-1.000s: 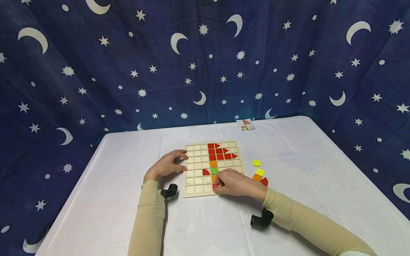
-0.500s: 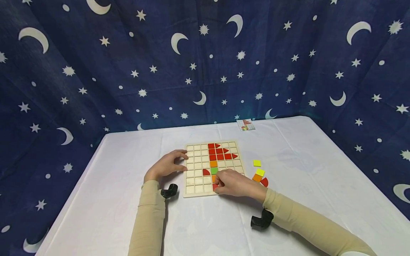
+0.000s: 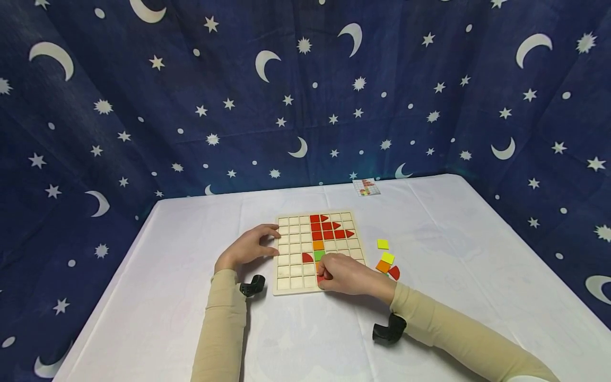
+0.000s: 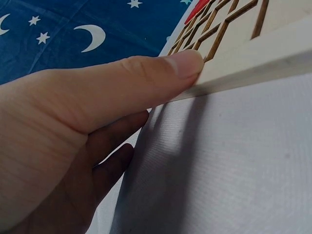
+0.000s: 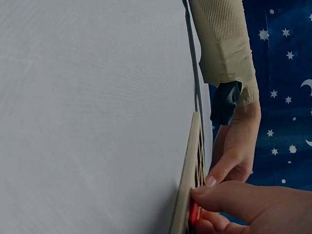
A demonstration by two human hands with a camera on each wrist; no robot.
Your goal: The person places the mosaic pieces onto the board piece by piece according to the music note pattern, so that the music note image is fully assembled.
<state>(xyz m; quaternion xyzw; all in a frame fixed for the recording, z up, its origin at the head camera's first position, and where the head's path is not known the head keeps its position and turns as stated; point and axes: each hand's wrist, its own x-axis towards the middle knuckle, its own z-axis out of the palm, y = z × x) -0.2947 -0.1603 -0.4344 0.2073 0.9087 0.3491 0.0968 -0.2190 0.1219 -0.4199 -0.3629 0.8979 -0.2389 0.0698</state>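
A wooden grid board (image 3: 289, 270) lies on the white tabletop, part filled with flat coloured tiles. My left hand (image 3: 247, 245) rests at its left edge, fingers relaxed; in the left wrist view the thumb (image 4: 146, 73) lies on the rim. At the board's front row my right hand (image 3: 352, 274) pinches a red tile (image 5: 193, 212) between thumb and fingertips, its shape partly hidden. Just behind are a green square tile (image 3: 319, 255), an orange square tile (image 3: 318, 245) and a red quarter-circle tile (image 3: 307, 258). Red squares and pointed red tiles (image 3: 326, 234) fill cells at the back.
Right of the board lie loose tiles: a yellow square (image 3: 383, 244), another yellow (image 3: 388, 258), an orange one (image 3: 383, 267) and a red quarter-circle (image 3: 394, 272). A pattern card (image 3: 366, 187) lies near the back edge, before a star-and-moon curtain (image 3: 305, 95).
My right hand has shifted very slightly left at the front row, keeping its pinch on the red tile. My left hand has stayed at the board's edge.
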